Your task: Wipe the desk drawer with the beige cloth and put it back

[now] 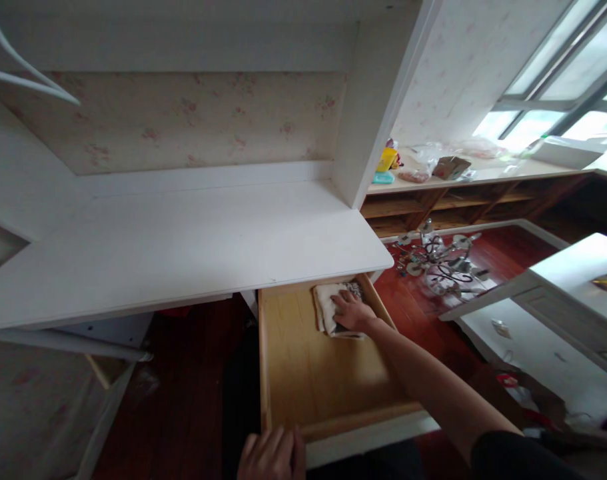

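A pulled-out wooden drawer (pixel 298 373) with a white front juts from under a white desk (pixel 223 233). Inside it, toward the back right, lies a folded cream cloth (pixel 325 305) with a dark patterned part. My right hand (pixel 352 311) is on top of this cloth, its fingers bent onto it and pressing it to the drawer bottom; the palm side is hidden. At the drawer's front left corner, my left hand (pixel 273 455) curls its fingers over the edge. The lower part of that hand is cut off by the frame.
Right of the desk, a chandelier (pixel 440 263) rests on the red wooden floor (pixel 398 313). A low shelf unit (pixel 428 200) behind it carries bags and a small box (pixel 452 167). White furniture (pixel 573 307) stands at right. White cables (pixel 28 77) hang at upper left.
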`<state>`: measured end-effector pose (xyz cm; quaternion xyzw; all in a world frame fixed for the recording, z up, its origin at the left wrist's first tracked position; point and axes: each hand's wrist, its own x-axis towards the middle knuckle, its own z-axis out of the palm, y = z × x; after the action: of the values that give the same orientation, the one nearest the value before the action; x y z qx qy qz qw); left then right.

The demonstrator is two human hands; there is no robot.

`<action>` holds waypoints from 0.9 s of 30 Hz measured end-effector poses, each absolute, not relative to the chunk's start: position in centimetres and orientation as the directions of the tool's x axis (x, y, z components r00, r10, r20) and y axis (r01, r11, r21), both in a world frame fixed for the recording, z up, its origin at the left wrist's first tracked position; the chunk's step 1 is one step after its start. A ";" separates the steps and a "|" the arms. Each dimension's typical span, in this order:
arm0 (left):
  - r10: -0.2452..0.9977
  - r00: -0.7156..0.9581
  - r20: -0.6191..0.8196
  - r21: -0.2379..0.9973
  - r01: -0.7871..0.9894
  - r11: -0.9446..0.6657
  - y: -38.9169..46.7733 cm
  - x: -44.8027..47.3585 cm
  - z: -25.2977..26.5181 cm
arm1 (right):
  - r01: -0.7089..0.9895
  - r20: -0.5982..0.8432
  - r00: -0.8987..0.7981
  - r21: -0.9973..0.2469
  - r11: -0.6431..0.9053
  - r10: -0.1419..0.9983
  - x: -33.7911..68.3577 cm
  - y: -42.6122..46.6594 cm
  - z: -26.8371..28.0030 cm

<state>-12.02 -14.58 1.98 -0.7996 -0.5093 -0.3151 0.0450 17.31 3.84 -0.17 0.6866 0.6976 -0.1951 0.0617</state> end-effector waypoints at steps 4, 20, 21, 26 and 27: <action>0.809 0.289 0.512 0.254 0.848 -0.464 -14.7 -11.8 2.5 | 0.965 -0.369 -0.196 -0.239 0.111 0.909 19.0 1.1 -0.4; 0.820 0.290 0.493 0.256 0.853 -0.455 -14.4 -11.6 2.6 | 0.931 -0.510 -0.351 -0.281 0.233 0.786 11.9 -7.4 0.1; 0.820 0.288 0.494 0.260 0.851 -0.456 -14.4 -11.6 2.5 | 0.922 -0.477 -0.377 -0.279 0.270 0.794 10.2 -7.1 -0.1; 0.832 0.273 0.483 0.278 0.853 -0.441 -14.5 -11.6 2.5 | 0.904 -0.332 -0.426 -0.200 0.379 0.841 3.7 -4.8 -1.5; 0.839 0.266 0.474 0.279 0.859 -0.430 -14.6 -11.6 2.5 | 0.908 -0.327 -0.418 -0.181 0.378 0.848 3.0 -3.9 -1.6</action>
<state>-11.59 -14.56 2.52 -0.7955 -0.5336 -0.2866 0.0170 3.02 -3.87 -1.64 0.5319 0.8251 -0.1678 0.0898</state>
